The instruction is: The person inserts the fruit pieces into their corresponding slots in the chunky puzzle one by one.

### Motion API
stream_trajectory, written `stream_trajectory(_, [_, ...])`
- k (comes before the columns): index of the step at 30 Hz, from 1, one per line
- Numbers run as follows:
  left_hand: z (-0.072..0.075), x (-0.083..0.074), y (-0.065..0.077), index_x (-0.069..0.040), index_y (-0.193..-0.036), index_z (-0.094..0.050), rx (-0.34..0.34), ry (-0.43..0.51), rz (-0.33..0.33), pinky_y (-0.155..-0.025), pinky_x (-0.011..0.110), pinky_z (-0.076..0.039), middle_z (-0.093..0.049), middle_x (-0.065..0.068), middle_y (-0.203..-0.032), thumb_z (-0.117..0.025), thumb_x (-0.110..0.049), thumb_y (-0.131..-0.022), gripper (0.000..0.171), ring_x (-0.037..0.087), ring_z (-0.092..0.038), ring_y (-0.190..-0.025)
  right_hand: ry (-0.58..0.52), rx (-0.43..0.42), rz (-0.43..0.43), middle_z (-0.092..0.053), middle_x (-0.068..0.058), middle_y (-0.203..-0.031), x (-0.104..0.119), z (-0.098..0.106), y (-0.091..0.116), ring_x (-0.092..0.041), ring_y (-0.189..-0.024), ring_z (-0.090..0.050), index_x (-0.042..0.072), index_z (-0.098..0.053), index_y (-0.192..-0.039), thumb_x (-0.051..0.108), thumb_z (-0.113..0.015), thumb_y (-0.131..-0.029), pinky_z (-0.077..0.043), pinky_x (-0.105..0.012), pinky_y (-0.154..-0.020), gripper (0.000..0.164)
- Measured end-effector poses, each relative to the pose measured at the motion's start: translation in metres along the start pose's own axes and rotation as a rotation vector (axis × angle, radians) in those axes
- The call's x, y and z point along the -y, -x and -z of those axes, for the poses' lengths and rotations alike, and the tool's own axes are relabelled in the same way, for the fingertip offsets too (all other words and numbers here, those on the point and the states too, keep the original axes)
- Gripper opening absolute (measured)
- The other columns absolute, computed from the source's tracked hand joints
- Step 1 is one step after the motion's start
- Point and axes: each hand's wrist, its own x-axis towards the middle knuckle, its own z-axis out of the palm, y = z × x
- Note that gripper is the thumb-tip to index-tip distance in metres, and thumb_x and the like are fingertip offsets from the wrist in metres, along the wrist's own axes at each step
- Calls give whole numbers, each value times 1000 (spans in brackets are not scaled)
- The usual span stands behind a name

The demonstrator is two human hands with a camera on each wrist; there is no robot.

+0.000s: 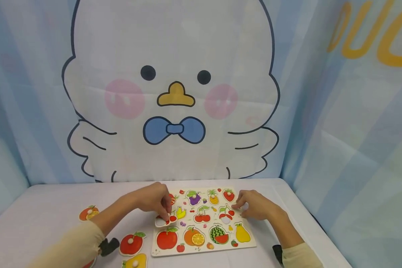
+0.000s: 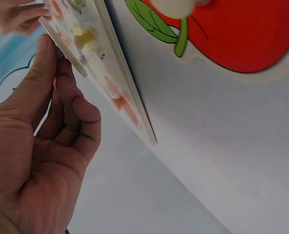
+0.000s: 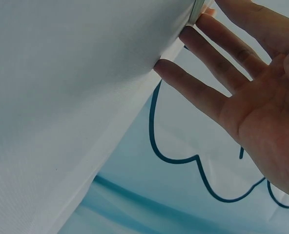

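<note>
Plainly, the left hand (image 1: 157,199) pinches a flat fruit piece (image 1: 161,222) between thumb and fingertips, tilted over the left edge of the fruit board (image 1: 221,247). The piece shows red and white, but the fingers cover part of its picture; it may be a lychee, though this is hard to confirm. In the left wrist view it appears nearly edge-on, so its face cannot be read there. The right hand (image 1: 254,205) is at the board's right edge, just beside the strawberry (image 1: 229,195); the right wrist view shows its fingers straight and spread, with tips at the white cloth (image 1: 53,201) and board edge. That view cuts off the thumb's end and nearly all of the board. The pomegranate (image 1: 172,199) on the board's upper left is partly hidden by the left hand. Left of the board, a loose apple piece (image 1: 131,243) lies whole on the cloth, its knob up; the left wrist view crops it. A pear piece (image 1: 135,261) below it runs out of the bottom of the head view. An orange piece (image 1: 89,213) lies beyond the left forearm, which overlaps it. Another reddish piece (image 1: 89,264) shows only a sliver past the left sleeve (image 1: 70,243), its fruit unidentifiable. Behind the table hangs a bird-print curtain (image 1: 174,160), cropped at the top.
</note>
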Motion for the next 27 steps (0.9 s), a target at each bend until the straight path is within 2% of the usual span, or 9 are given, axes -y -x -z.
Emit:
stream_trajectory(16, [-15, -36, -56, -25, -72, -72, 13, -42, -60, -61, 19, -51, -64, -14, -68, -81, -24, -76, 11, 6, -57, -62, 1, 5, 3, -58, 10, -98, 1, 1, 0, -18, -97, -53, 22, -77, -101, 7, -81, -73, -48, -42, -91, 32])
stream_trajectory(27, [-32, -58, -92, -26, -69, -70, 29, -146, -122, -58, 18, -49, -62, -16, -66, -80, -26, -77, 13, 4, -55, -61, -1, -3, -8, -59, 9, -100, -3, 0, 0, -18, -98, -53, 22, -77, -100, 8, -81, -74, -49, -41, -91, 30])
